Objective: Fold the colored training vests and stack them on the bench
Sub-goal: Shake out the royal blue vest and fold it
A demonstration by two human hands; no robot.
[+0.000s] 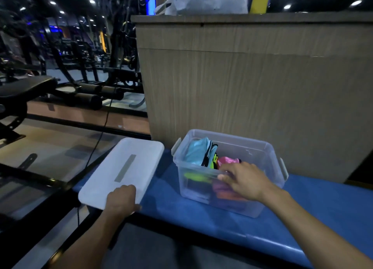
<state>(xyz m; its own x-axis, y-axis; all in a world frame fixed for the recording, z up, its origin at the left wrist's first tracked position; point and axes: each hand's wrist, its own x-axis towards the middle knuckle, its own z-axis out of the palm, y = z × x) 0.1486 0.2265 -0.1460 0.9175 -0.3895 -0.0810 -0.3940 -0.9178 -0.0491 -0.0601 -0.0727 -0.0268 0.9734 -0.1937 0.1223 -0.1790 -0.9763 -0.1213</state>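
We see the left hand [121, 198] with fingers curled round the near edge of the white lid [123, 171], holding it off to the left of the clear bin [268, 167]. The lid partly overhangs the left end of the blue counter [302, 218]. The right hand [244, 179] reaches over the bin's near rim, fingers loosely spread and pointing left, tips at the pink vest [227, 160]; we cannot tell if they pinch it yet.

The vests are all in the bin, bunched: a light-blue vest [198, 150] far left, a neon-yellow vest [214, 159] in the middle, pink to the right (more colour shows low through the wall, unclear what).

We judge these light, limp and a bit slick, likely to tangle by the straps. Best to take one by a shoulder or the neckline and lift it clear before spreading it flat on the counter. Nothing is folded or stacked so far.
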